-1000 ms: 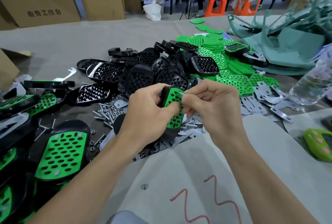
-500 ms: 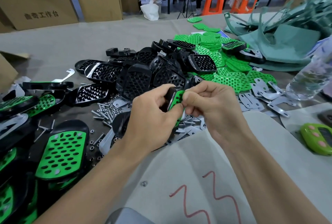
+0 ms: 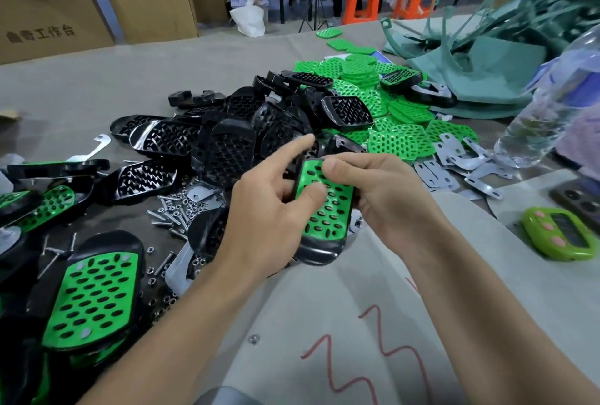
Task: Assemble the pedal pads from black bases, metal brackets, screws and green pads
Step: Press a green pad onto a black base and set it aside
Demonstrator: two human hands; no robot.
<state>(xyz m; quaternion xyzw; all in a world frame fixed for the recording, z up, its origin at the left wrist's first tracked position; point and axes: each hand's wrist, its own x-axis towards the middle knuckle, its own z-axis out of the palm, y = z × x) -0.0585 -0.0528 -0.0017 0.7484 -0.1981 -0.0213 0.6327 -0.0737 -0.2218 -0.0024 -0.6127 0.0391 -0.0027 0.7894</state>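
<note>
Both hands hold one pedal pad [image 3: 328, 219], a black base with a green perforated pad set in its face, above the table's near middle. My left hand [image 3: 269, 210] grips its left edge, thumb pressed on the green face and index finger stretched out. My right hand [image 3: 373, 190] grips the right edge, thumb on the pad's top end. Behind them lies a heap of black bases [image 3: 227, 145], with loose green pads [image 3: 396, 141] to the right of it. Metal brackets [image 3: 454, 164] lie right of my hands, screws and nuts [image 3: 177, 210] to the left.
Finished pedal pads [image 3: 92, 294] are stacked at the near left. A clear water bottle [image 3: 548, 112] stands at the right, a green timer [image 3: 565, 239] nearer. Teal plastic offcuts [image 3: 487, 57] are piled at the far right. Cardboard boxes [image 3: 65, 5] and orange stools [image 3: 362, 2] stand beyond the table.
The pedal pad has turned from edge-on to face up, its whole green face now showing. My left index finger has straightened out, and my right thumb has moved onto the pad's top end.
</note>
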